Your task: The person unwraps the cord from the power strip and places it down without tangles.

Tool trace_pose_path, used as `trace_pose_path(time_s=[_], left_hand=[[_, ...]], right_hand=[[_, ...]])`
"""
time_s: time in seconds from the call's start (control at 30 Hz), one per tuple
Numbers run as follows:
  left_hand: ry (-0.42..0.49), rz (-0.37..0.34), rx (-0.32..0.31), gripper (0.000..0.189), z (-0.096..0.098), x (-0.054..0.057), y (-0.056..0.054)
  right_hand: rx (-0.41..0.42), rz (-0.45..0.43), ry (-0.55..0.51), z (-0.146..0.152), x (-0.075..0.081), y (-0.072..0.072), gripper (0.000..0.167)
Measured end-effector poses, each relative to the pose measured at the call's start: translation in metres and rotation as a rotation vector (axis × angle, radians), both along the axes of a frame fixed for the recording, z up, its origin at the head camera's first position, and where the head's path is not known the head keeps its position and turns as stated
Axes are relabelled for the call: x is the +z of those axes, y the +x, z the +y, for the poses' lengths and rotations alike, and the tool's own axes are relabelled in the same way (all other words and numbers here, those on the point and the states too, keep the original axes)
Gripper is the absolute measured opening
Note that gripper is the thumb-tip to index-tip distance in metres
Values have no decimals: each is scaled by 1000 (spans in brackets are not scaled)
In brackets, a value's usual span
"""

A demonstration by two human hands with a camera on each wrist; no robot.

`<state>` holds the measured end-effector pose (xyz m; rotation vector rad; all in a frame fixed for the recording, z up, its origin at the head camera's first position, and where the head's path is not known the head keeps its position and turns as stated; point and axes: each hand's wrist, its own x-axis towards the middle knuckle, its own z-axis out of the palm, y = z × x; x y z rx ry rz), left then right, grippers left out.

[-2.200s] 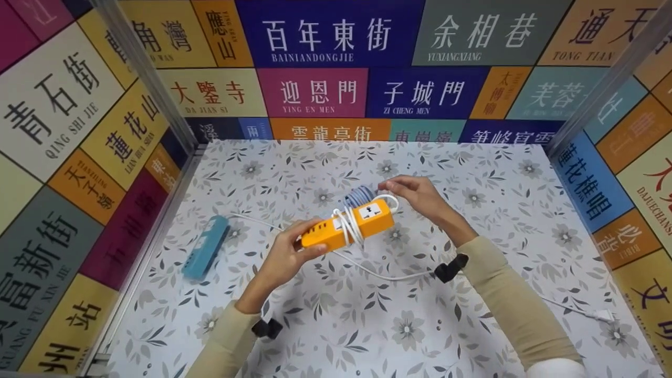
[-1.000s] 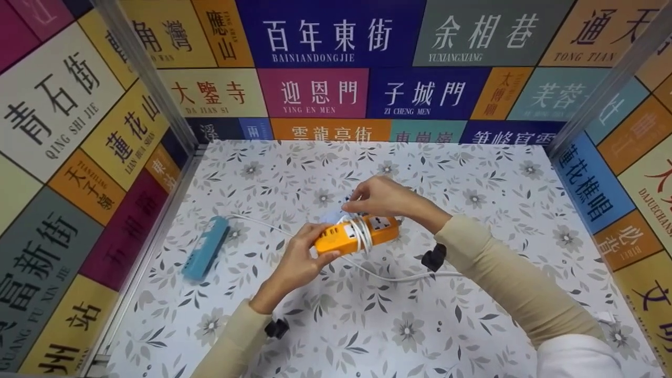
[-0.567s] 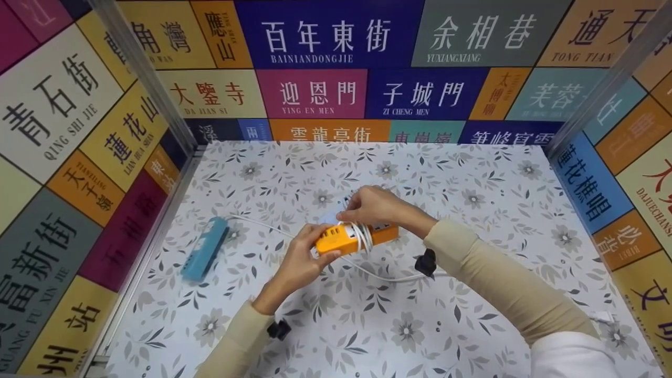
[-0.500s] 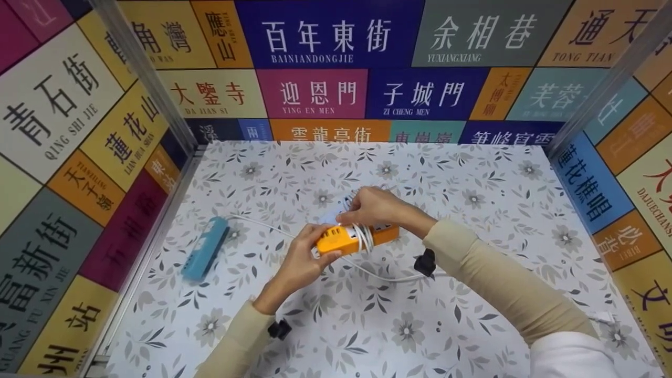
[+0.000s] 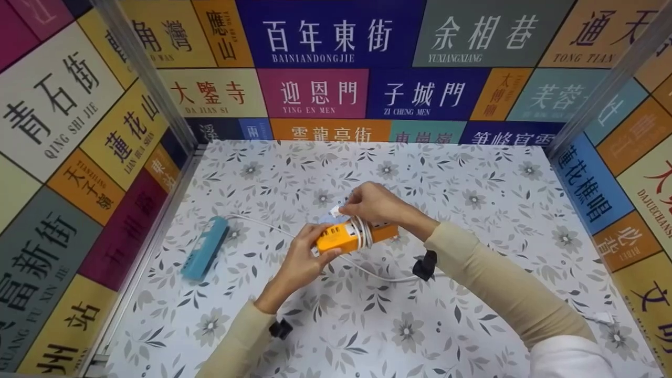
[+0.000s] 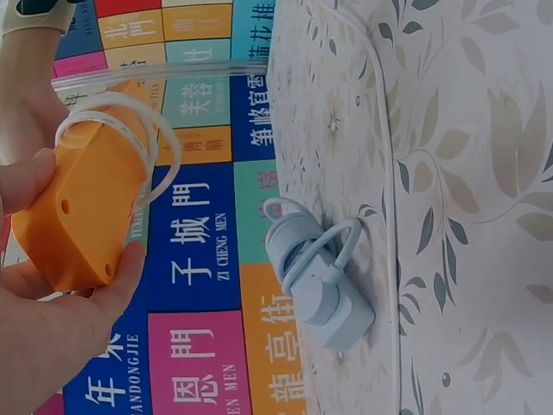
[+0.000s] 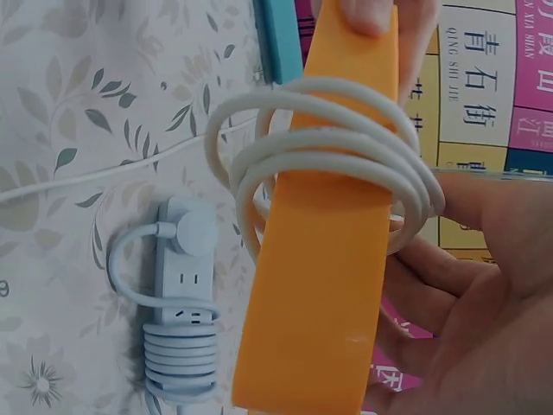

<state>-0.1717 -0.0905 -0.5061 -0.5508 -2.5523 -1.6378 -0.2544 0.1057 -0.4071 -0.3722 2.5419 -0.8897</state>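
An orange power strip [image 5: 338, 239] is held above the table, its white cord [image 7: 337, 151] looped several times around its middle. My left hand [image 5: 302, 254] grips one end of it between thumb and fingers; the left wrist view shows the strip's underside [image 6: 82, 203]. Across the strip's far side reaches my right hand [image 5: 375, 202], pinching the white plug [image 5: 335, 211] at the cord's end. In the right wrist view the strip hides most of those fingers. Behind, on the table, lies a pale blue power strip [image 7: 183, 272] with its own cord wound round it.
A teal power strip [image 5: 206, 249] lies at the table's left, its white cord [image 5: 386, 278] running under my hands toward a white plug [image 5: 604, 318] at the right. Printed panels [image 5: 315, 92] wall in the back and sides of the flowered table [image 5: 294, 336].
My right hand has moved left from beyond the orange strip's right end to over its far side, and the white plug now shows at its fingertips. The left hand has shifted slightly right.
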Motion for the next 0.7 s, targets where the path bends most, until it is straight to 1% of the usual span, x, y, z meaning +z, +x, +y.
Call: trace_pose_path(time_s=[0.1,0.2,0.27,0.33,0.4,0.5,0.6,0.7], left_hand=[[29,-23,15,53,-2,-1,-2],[74,-58,31,54,-5,-1,-4],[94,-79,45,53,-6,-2,-5],[112,-97,63,53,-7,-3,-7],[123,-102,82,51,-9,-4,-9],[160,-113,100,49,-12,-4,-12],[190,-120,112,46,-14,-4,-14],[203,-122,121,44,-15,-5,-15]], right_hand=[[-13,65,-99,2,2,2,28],[-15,119,-236,5,5,7,30],[-2,142,-321,7,7,13,38],[21,162,-383,11,8,18,47],[50,188,-407,15,11,23,56],[78,229,-401,23,15,29,58],[104,275,-412,33,18,34,49],[83,336,-437,42,17,37,36]])
